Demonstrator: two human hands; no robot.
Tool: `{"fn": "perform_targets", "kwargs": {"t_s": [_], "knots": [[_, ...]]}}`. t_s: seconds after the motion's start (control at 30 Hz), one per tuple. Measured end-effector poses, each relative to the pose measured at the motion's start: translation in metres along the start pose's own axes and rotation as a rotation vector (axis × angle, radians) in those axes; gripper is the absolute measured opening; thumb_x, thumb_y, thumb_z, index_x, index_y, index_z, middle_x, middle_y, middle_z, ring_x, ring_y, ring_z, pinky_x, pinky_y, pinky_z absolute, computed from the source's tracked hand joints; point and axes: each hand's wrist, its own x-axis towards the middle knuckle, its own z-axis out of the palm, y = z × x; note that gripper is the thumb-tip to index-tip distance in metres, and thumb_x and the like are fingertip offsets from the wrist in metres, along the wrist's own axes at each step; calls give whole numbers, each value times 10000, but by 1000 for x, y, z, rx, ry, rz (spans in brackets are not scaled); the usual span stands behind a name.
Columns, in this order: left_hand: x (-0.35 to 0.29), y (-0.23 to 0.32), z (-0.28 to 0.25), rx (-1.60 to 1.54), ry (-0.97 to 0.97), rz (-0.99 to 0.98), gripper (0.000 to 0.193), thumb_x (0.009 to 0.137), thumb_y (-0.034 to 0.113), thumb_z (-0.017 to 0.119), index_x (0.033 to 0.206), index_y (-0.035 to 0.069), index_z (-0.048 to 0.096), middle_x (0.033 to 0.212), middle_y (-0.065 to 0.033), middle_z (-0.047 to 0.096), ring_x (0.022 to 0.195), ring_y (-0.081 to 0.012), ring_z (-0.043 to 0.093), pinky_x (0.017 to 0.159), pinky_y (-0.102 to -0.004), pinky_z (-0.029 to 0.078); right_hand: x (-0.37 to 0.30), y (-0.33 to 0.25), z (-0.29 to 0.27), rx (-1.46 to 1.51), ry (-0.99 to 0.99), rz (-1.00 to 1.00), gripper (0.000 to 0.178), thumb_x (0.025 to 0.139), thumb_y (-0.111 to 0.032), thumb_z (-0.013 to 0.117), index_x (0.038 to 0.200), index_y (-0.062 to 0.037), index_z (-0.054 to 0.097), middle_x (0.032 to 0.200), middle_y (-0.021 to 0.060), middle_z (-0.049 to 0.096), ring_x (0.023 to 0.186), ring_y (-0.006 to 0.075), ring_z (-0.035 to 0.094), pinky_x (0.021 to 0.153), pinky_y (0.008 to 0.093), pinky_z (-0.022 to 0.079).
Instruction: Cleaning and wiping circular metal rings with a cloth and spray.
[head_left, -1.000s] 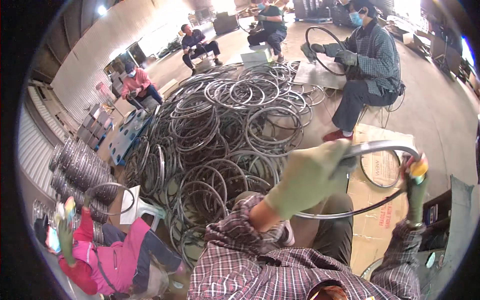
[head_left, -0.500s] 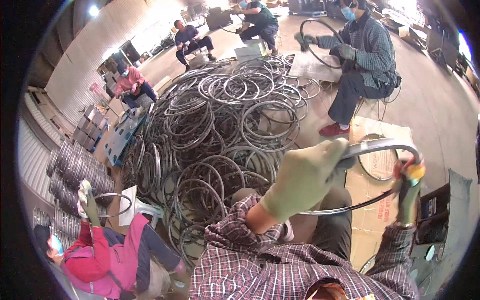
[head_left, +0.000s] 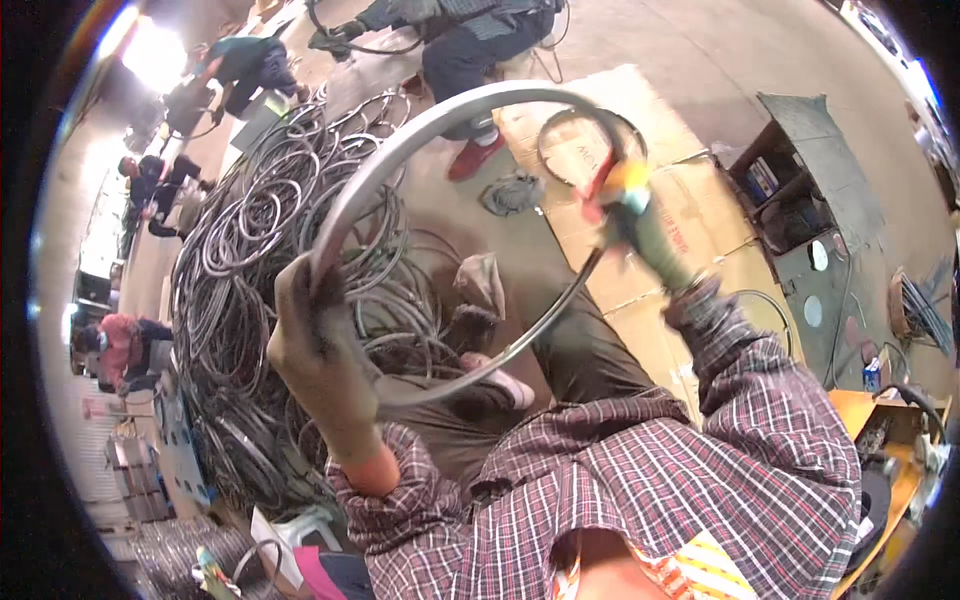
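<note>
In front of me a grey metal wheel rim (head_left: 480,92) is held up at a tilt. My left hand (head_left: 322,335), in a dirty pale glove, is closed around the rim's left side. On the opposite side my right hand (head_left: 640,228), also gloved, is closed at the rim. Red and yellow-orange patches (head_left: 625,180) show at its fingers, too smeared by motion to name. Another dark wheel rim (head_left: 545,150) lies on flattened cardboard (head_left: 625,100), beyond my right hand.
A large heap of wheel rims (head_left: 240,260) rises to my left. Co-workers sit around it, one in red shoes (head_left: 478,157) ahead. A dark open cabinet (head_left: 790,190) stands right. An orange-edged box (head_left: 890,480) holding parts is near my right elbow. A grey rag (head_left: 513,193) lies on the floor.
My view has swung to the right. The rim has turned to show its open circle more fully, with my left hand now at its left side and my right hand still at the opposite side.
</note>
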Motion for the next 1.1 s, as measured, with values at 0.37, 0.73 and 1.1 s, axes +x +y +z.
{"fn": "perform_targets", "kwargs": {"t_s": [0.37,0.73,1.1], "knots": [[-26,-121,-23,-262,33,-238,256,1011,256,570,1054,14,640,788,48,489,685,-36,396,597,-215,323,-33,65,-17,-229,-84,116,335,992,-255,555,1240,-31,552,1040,-6,586,919,92,580,789,250,491],[-47,-149,-25,-201,123,-536,328,1000,373,568,1011,58,657,668,76,383,582,-33,332,503,-213,242,27,11,-24,-600,-73,-342,524,830,-79,651,1326,-34,491,1061,63,635,852,123,617,688,241,519],[-74,-195,-37,-344,99,-896,288,993,342,579,1089,83,661,668,87,440,496,-23,368,426,-184,240,-54,113,-42,-372,-164,203,318,930,-181,614,1215,-51,562,961,27,618,833,95,606,724,246,506]]}}
